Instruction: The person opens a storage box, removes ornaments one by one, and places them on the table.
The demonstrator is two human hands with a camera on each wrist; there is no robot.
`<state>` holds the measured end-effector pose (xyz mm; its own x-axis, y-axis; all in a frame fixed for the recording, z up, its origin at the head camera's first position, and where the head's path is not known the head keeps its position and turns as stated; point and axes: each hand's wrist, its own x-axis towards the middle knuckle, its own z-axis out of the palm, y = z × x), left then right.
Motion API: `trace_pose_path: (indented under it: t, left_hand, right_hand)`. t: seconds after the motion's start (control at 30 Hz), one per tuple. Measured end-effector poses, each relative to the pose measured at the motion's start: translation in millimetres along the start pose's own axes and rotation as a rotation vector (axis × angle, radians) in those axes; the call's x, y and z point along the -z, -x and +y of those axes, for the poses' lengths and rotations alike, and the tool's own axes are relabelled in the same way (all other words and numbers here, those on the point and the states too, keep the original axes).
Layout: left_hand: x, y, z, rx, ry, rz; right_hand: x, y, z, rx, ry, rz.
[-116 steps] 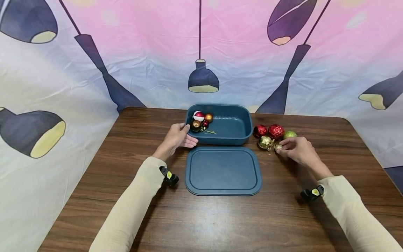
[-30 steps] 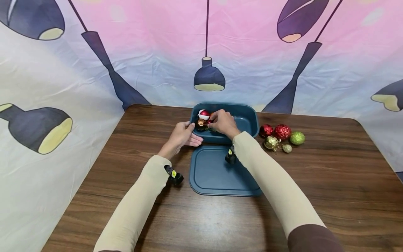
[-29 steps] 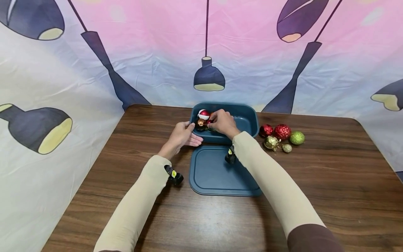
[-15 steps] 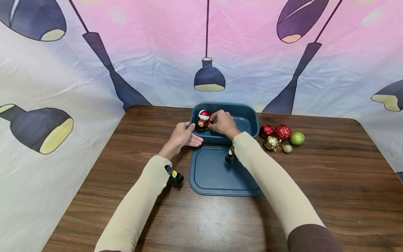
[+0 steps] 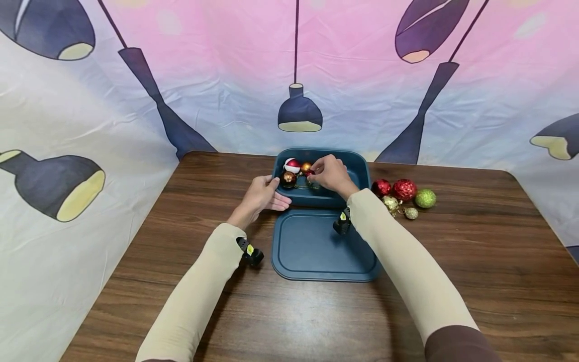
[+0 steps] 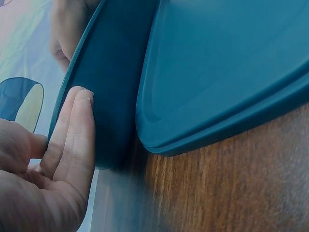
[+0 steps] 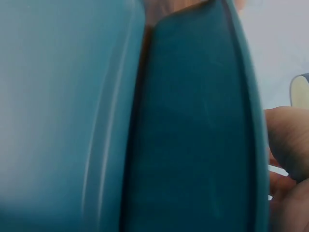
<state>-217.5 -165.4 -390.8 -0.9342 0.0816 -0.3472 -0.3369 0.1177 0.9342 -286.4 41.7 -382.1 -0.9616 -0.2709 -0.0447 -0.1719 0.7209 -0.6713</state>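
My left hand (image 5: 261,195) lies at the left front corner of a dark teal box (image 5: 316,201), its straight fingers (image 6: 72,130) flat along the outer wall and its thumb at the rim. Inside the box my right hand (image 5: 332,175) pinches a small red Christmas ball (image 5: 310,173). Beside it in the box are a red-and-white ball (image 5: 292,165), an orange-gold ball (image 5: 306,167) and a copper ball (image 5: 288,179) with gold string near them. In the right wrist view the box wall (image 7: 193,135) hides the fingertips of the right hand (image 7: 289,150).
The teal lid (image 5: 323,246) lies flat on the wooden table (image 5: 217,301) in front of the box. Right of the box sit a red ball (image 5: 381,187), a larger glittery red ball (image 5: 404,189), a green ball (image 5: 425,198), a gold ball (image 5: 390,202) and a tiny gold ball (image 5: 411,213).
My right hand has left the balls on the table and reached into the box; in the last half second it shifted right with the small red ball. The left hand stays put.
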Motion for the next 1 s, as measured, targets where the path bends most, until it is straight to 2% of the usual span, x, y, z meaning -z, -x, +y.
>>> trace_pose_path:
  t: [0.23,0.57,0.8,1.0]
  left_hand:
    - [-0.8,0.9,-0.1,-0.019,-0.007,0.006]
    - [-0.4,1.6,0.4,-0.025,-0.011,0.003]
    - [0.5,0.4,-0.2,-0.022,-0.009,0.003]
    - [0.0,0.3,-0.4,-0.021,-0.008,0.001]
  right_hand:
    - [15.8,5.4,0.8,0.017,-0.011,0.009]
    - [41.4,14.1,4.9,0.014,-0.097,0.007]
    - [62.1,25.4,10.2,0.018,-0.084,0.021]
    - [78.5,39.7,23.7,0.009,-0.064,0.059]
